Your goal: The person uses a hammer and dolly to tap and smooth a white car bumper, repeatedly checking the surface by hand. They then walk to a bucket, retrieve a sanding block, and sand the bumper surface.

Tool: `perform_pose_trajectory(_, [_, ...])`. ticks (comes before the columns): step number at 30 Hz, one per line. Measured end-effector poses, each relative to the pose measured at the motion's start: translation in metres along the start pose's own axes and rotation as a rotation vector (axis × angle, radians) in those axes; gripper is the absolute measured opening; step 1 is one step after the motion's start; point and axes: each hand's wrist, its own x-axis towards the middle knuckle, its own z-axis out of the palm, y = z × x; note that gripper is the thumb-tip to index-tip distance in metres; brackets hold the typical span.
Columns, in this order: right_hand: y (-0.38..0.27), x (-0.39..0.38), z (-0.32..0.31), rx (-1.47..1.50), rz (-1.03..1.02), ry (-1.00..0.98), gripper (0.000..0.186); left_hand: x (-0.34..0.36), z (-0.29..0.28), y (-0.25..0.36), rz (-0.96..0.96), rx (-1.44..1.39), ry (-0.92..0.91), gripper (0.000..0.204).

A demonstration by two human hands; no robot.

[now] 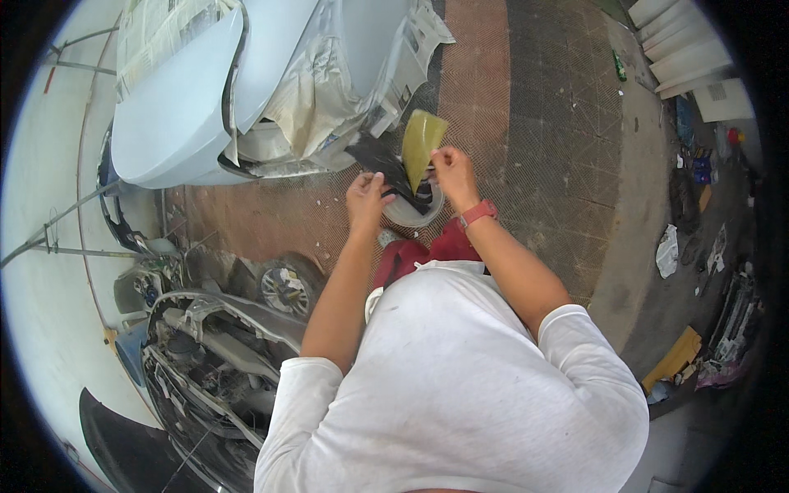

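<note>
Between my fingertips my right hand (454,174) pinches a yellow-green, slightly glossy sheet (421,140) that stands up and curves. My left hand (367,200) has its fingers closed at the edge of a thin black sheet (380,158), which slants down to the right beneath the yellow-green one. Whether the two are parts of one sheet I cannot tell. Below both hands is a round, pale, see-through bucket (413,215), partly covered by the black sheet.
Ahead on the left is a pale blue car body (185,107) with masking paper (308,107) on it. A car with its engine bay exposed (222,353) and a wheel (288,285) lie at my left. Scraps and parts (727,320) line the right side.
</note>
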Motion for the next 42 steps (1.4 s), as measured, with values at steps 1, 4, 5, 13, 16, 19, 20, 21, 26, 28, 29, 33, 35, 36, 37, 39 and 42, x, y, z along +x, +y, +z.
perform_pose_trajectory(1, [0.006,0.002,-0.005,0.055,0.007,0.053,0.025,0.002,-0.007,-0.006,0.003,-0.029,0.024,0.032])
perform_pose_trajectory(4, [0.016,0.01,-0.04,0.176,0.026,0.214,0.026,0.006,-0.029,-0.017,-0.006,-0.075,0.074,0.04])
perform_pose_trajectory(5, [0.012,0.008,-0.051,0.189,0.035,0.256,0.028,0.007,-0.038,-0.024,-0.004,-0.091,0.083,0.04])
perform_pose_trajectory(13, [0.02,-0.023,-0.132,0.175,0.03,0.45,0.021,0.009,-0.056,-0.055,-0.021,-0.187,0.115,0.044])
perform_pose_trajectory(16, [0.023,-0.035,-0.136,0.157,0.044,0.438,0.018,0.012,-0.058,-0.067,-0.026,-0.172,0.132,0.043])
perform_pose_trajectory(19, [0.028,-0.039,-0.13,0.189,0.056,0.388,0.016,0.014,-0.06,-0.074,-0.025,-0.177,0.11,0.044])
perform_pose_trajectory(20, [0.029,-0.039,-0.125,0.207,0.06,0.363,0.016,0.015,-0.061,-0.077,-0.028,-0.176,0.106,0.047])
perform_pose_trajectory(21, [0.029,-0.039,-0.123,0.201,0.059,0.348,0.015,0.016,-0.06,-0.081,-0.03,-0.175,0.103,0.05])
perform_pose_trajectory(26, [0.008,-0.047,-0.089,0.152,0.048,0.235,0.014,0.014,-0.055,-0.087,-0.158,-0.05,0.18,0.074])
perform_pose_trajectory(28, [0.009,-0.049,-0.08,0.07,-0.022,0.169,0.015,0.008,-0.049,-0.083,-0.234,0.022,0.183,0.079])
perform_pose_trajectory(29, [0.005,-0.047,-0.076,0.027,-0.059,0.143,0.015,0.003,-0.046,-0.079,-0.235,0.008,0.118,0.078])
perform_pose_trajectory(33, [-0.022,-0.064,-0.03,-0.524,-0.41,-0.091,0.017,-0.013,-0.045,-0.051,-0.185,-0.17,-0.26,0.081])
perform_pose_trajectory(35, [-0.045,-0.082,0.001,-0.709,-0.585,-0.165,0.016,-0.027,-0.043,-0.034,-0.184,-0.324,-0.353,0.081])
perform_pose_trajectory(36, [-0.049,-0.087,0.014,-0.733,-0.698,-0.202,0.014,-0.029,-0.048,-0.033,-0.196,-0.455,-0.389,0.08])
perform_pose_trajectory(37, [-0.047,-0.09,0.022,-0.799,-0.732,-0.283,0.015,-0.03,-0.055,-0.033,-0.206,-0.585,-0.423,0.08])
perform_pose_trajectory(39, [-0.04,-0.091,0.036,-0.919,-0.799,-0.447,0.019,-0.035,-0.069,-0.03,-0.189,-0.648,-0.427,0.08])
perform_pose_trajectory(42, [-0.026,-0.094,0.053,-0.903,-0.911,-0.521,0.021,-0.051,-0.089,-0.016,-0.159,-0.6,-0.337,0.063])
